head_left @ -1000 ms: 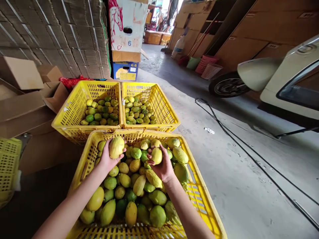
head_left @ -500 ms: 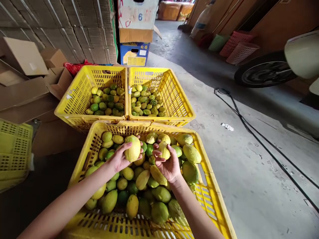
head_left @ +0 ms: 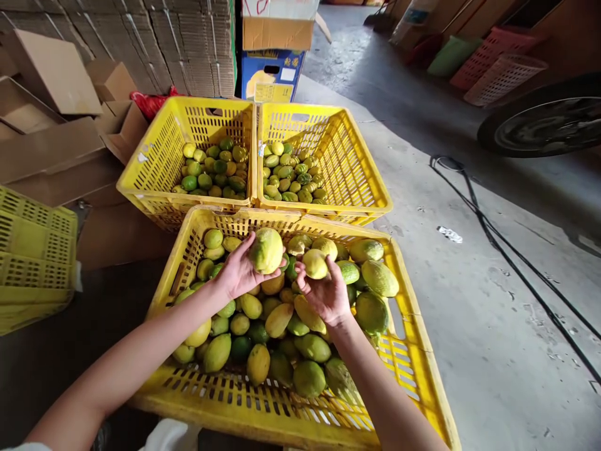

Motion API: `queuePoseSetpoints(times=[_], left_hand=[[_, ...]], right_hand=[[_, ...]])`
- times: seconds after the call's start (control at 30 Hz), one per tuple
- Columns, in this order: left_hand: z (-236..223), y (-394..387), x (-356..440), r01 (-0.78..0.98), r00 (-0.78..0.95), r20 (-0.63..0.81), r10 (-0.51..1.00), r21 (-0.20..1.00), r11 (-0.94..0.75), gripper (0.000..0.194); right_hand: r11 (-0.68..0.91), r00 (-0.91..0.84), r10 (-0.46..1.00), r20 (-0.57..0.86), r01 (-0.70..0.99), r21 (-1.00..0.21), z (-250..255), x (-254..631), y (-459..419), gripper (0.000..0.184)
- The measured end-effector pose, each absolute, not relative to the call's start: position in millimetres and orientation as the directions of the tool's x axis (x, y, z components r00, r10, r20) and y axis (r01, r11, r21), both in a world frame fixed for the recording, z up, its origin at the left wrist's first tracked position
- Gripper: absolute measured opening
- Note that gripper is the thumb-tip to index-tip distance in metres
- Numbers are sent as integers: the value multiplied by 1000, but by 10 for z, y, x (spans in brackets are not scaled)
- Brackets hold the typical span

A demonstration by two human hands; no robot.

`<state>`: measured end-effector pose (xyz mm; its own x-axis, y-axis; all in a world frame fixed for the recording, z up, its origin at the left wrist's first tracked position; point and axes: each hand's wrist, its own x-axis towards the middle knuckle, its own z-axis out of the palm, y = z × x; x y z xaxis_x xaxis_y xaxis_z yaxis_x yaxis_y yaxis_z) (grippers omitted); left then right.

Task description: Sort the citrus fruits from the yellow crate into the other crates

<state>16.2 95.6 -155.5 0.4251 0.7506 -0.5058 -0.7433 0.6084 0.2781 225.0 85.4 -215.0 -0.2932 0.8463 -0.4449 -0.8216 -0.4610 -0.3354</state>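
My left hand (head_left: pixel 241 269) is closed round a large yellow-green lemon (head_left: pixel 266 250), held up over the near yellow crate (head_left: pixel 422 351). Just to the right, my right hand (head_left: pixel 328 291) grips a smaller yellow lemon (head_left: pixel 314 264) between thumb and fingers. Beneath both hands the crate holds many loose lemons, from yellow to dark green; a plump yellow one (head_left: pixel 380 278) lies by the right wall. Behind it stand two more yellow crates side by side, the left one (head_left: pixel 141 156) and the right one (head_left: pixel 361 160), each with smaller yellow-green fruit heaped inside.
Opened cardboard boxes (head_left: pixel 51 150) and another yellow crate (head_left: pixel 35 257) lie at the left. A blue box (head_left: pixel 270 72) stands behind the crates. Black cables (head_left: pixel 488 228) cross the concrete floor at the right, near a vehicle wheel (head_left: pixel 544 122) and plastic baskets (head_left: pixel 504 75).
The view has tilted down and turned right. My hands have come closer together, each keeping its lemon. The lemon in my left hand has been turned, showing a greener side.
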Motion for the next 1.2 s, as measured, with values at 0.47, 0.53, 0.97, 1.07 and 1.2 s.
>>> queuePoseSetpoints(times=[0.47,0.53,0.97,1.07,1.2], left_hand=[[-1608,1052,119,-854,221,-588,778,268,446,45],[-1601,1050,126,-861,231,-572,787,256,439,45],[-1701,1099,110,-807,219,-597,771,334,487,44],[-1688,1091,115,-839,220,-605,765,282,464,49],[-1652,1076,137,-821,229,-580,781,316,475,47]], right_hand=[[-476,-277,845,-457,-779,-408,-2208,2243,837,25],[-456,-265,859,-438,-785,-419,-2185,2235,828,26],[-453,-226,849,-477,-775,-440,-2163,2219,798,20],[-435,-201,843,-499,-801,-411,-2166,2172,800,24],[-430,-196,835,-513,-815,-388,-2119,2133,802,28]])
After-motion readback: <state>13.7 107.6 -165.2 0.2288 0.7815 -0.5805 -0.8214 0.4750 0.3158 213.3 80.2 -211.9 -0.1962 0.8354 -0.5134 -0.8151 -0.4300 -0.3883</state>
